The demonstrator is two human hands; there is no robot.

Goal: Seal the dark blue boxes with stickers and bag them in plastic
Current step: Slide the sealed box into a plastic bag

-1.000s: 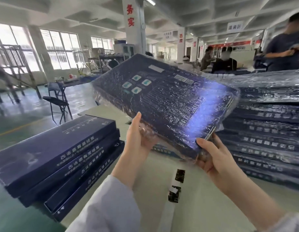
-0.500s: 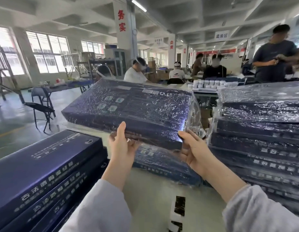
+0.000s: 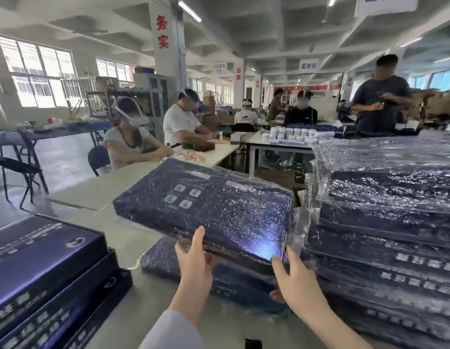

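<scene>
Hands, left hand and right hand, grip the near edge of the crinkly plastic-wrapped dark blue box, now lower, above another bagged box near the table's middle.

Both forearms reach forward and up from the bottom edge, sleeves pushed back at the wrists. The left hand grips with its thumb raised on top and fingers curled beneath. The right hand clasps likewise, thumb up, palm turned inward.
</scene>
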